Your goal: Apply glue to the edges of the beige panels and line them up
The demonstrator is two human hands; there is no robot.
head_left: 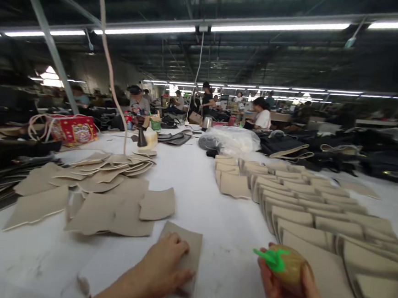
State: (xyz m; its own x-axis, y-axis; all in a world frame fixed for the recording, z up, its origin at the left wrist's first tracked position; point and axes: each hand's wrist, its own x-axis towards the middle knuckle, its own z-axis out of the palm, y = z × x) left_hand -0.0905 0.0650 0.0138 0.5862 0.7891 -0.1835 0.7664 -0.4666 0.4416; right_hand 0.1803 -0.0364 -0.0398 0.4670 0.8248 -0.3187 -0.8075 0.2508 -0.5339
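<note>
My left hand [164, 268] rests on a flat beige piece [191, 245] on the white table [182, 184], its fingers bent and apart, with nothing gripped between them. On the right, my right hand [287, 289] is wrapped round a rounded yellowish-brown object [293, 266] with a bright green tip pointing left. Loose beige pieces [111, 211] lie scattered in a pile beyond my left hand. Beyond and beside my right hand, many more beige pieces [294, 207] overlap in rows.
A red patterned bag [72, 130] stands at the back left, near a hanging pale cord [107, 59]. Clear plastic wrap [234, 140] sits at the table's back. Dark material [289, 144] lies at the back right. Several people are seated or standing far off.
</note>
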